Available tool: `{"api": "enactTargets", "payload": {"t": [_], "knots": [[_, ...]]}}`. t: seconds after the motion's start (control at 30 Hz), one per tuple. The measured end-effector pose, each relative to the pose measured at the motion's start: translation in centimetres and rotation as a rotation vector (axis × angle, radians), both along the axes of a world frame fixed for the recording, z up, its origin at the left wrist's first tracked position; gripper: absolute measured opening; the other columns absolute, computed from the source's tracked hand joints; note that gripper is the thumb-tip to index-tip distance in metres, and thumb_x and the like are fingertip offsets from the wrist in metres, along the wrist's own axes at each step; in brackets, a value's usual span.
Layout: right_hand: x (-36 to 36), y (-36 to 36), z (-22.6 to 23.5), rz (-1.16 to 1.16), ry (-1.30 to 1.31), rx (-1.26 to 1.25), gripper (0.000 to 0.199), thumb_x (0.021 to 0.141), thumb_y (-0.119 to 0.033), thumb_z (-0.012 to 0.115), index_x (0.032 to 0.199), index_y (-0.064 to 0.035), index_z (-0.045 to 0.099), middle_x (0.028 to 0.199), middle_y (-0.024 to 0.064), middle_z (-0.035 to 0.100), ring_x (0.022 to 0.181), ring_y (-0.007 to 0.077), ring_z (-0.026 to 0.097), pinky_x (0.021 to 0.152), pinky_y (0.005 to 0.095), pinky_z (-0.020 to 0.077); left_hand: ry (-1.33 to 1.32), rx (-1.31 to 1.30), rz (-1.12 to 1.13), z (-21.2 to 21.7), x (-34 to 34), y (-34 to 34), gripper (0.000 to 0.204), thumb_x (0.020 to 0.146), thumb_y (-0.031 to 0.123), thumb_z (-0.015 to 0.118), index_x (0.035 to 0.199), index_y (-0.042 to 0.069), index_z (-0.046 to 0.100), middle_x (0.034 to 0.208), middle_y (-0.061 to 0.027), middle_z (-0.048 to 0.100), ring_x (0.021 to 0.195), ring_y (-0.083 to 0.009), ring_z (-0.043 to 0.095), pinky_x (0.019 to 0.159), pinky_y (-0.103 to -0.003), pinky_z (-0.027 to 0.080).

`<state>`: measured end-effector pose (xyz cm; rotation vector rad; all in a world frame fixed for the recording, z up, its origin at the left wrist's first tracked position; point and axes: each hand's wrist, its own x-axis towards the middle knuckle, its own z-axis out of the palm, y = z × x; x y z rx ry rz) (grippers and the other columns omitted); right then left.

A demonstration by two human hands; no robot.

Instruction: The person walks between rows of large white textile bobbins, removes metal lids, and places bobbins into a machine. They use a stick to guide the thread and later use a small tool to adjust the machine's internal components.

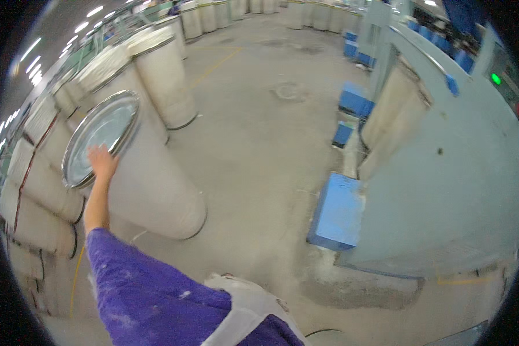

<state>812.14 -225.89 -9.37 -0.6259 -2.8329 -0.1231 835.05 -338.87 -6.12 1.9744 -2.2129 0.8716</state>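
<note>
Flr [254, 144]: grey, stained; yel. line [219, 65] | O/H lts [30, 49]: rows, upper L | mach. housing [461, 190]: pale blue-grn, R side | ind. lamp [496, 79]: lit grn

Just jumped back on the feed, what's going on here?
One person in a purple sleeve has their left hand at the near rim of a tall pale can, fingers reaching over the edge; their right hand is out of view. The can stands on the floor, beside more pale cans at left. At right is a pale green machine, with a large blue box at its foot.
</note>
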Motion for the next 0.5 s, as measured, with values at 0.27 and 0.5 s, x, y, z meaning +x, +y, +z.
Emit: {"api": "enactTargets", "payload": {"t": [0.27, 0.5], "knots": [[6.9, -21.9, -0.6, 0.225, 0.034, -0.084, 0.040, 0.079, -0.024, 0.064, 0.109, 0.0019, 0.059, 0.104, 0.0193, 0.060, 0.105, 0.0340, 0.054, 0.087, 0.0423, 0.0442, 0.491, 0.558, -0.510, 1.3, -3.9, -11.3, 0.063, 0.072, 0.044, 0.066, 0.112, -0.003, 0.057, 0.113, -0.0261, 0.057, 0.106, -0.0350, 0.056, 0.090, -0.041, 0.043], [14.7, -29.4, -0.9, 0.301, 0.072, -0.134, 0.040, 0.080, -0.023, 0.063, 0.111, 0.0021, 0.057, 0.104, 0.0192, 0.060, 0.106, 0.0342, 0.054, 0.088, 0.0420, 0.0441, 0.533, 0.724, -0.589, -0.3, -6.6, -17.4, 0.053, 0.077, 0.036, 0.060, 0.109, -0.008, 0.056, 0.115, -0.0282, 0.055, 0.109, -0.0385, 0.052, 0.092, -0.043, 0.041]]}}
